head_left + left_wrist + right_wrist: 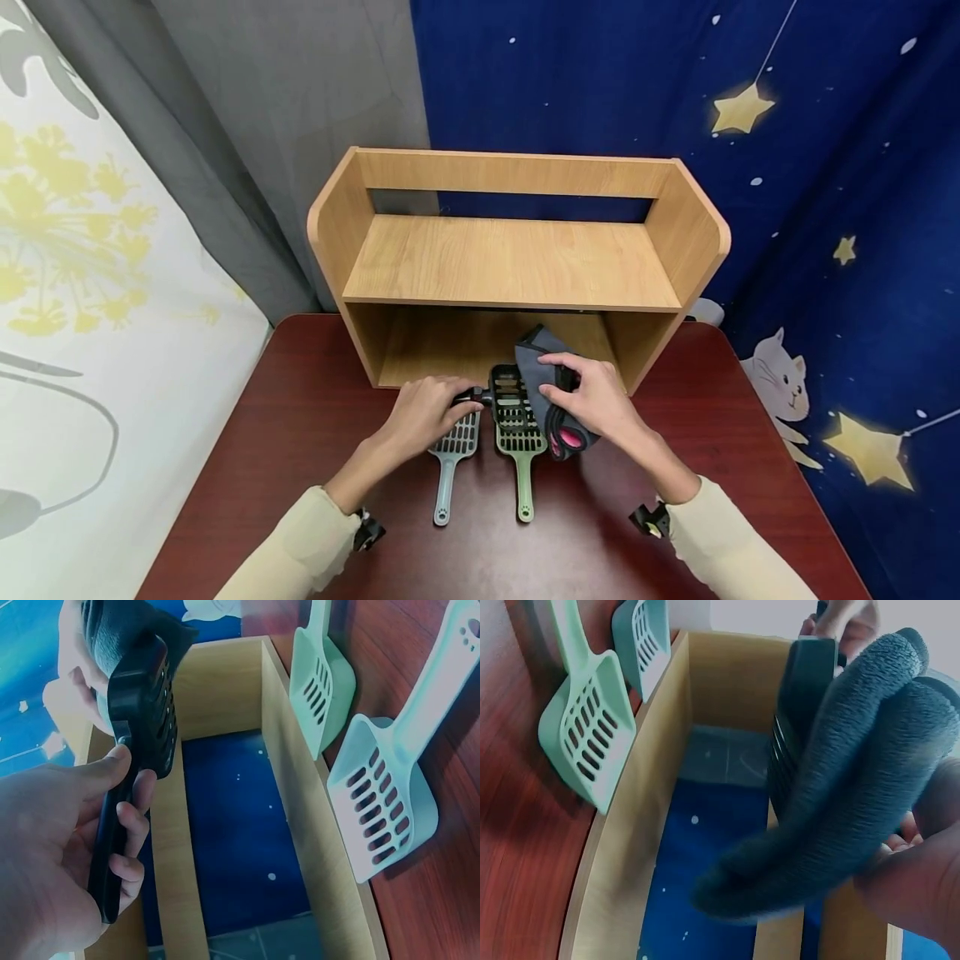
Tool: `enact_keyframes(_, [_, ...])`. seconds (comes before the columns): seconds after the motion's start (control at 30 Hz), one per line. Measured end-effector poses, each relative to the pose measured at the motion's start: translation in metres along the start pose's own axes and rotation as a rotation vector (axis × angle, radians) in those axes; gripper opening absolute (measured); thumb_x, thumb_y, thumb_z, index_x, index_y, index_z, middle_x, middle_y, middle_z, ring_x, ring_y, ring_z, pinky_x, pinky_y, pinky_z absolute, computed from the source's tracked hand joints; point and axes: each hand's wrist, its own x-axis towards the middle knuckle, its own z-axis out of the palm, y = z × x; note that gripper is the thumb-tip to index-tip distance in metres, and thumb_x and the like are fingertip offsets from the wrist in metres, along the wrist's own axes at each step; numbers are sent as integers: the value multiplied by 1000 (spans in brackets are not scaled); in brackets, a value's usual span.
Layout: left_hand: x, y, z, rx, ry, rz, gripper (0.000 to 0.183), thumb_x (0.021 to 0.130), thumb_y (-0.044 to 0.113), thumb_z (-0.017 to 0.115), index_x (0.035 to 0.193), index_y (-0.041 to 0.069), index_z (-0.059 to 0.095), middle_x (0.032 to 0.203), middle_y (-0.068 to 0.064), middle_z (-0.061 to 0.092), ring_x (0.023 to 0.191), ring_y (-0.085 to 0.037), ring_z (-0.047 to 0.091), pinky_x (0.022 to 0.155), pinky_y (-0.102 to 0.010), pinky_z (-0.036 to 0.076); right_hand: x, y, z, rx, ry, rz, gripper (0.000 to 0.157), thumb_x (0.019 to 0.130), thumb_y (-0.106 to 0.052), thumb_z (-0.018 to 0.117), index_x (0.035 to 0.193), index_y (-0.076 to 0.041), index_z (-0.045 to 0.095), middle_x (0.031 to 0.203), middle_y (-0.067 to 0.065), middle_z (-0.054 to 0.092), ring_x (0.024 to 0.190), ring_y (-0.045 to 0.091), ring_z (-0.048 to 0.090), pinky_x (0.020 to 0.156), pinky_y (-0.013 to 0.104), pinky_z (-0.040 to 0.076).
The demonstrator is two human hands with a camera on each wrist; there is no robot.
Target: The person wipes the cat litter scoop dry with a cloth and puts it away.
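Note:
My left hand (423, 414) grips the handle of a black slotted litter scoop (142, 701), its head pointing right. In my right hand (597, 402) is a folded dark grey cloth (534, 371) with black edging and a pink patch. The cloth lies close against the scoop's head; whether they touch is hard to tell. Both are held above the table in front of the shelf. Below, a green litter scoop (524, 487) and a light blue litter scoop (446, 487) lie side by side, handles toward me.
A two-tier wooden shelf (517, 260) stands at the back of the dark red table (300, 433). The scoops lie by its front edge. Behind it hang a grey curtain (300, 100) and a blue starry curtain (600, 75).

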Motion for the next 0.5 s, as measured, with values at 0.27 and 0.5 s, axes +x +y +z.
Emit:
enact_keyframes(0.27, [-2,-6,-3,28,-24,10,24,96,33,78,113,17,81,96,4,80,61,-9,60,45,-28,37,-7,17,-23,150,-3,120,39,88,-11,87,126,-12,77,73,1,73,59,3,65,57,21,50])
enact_keyframes(0.5, [-4,-15,-7,29,-37,-24,19,96,31,79,108,17,80,94,3,80,64,-9,61,46,-30,38,-16,31,-38,86,88,102,39,89,-16,87,126,-16,77,65,-3,61,49,3,48,50,21,38])
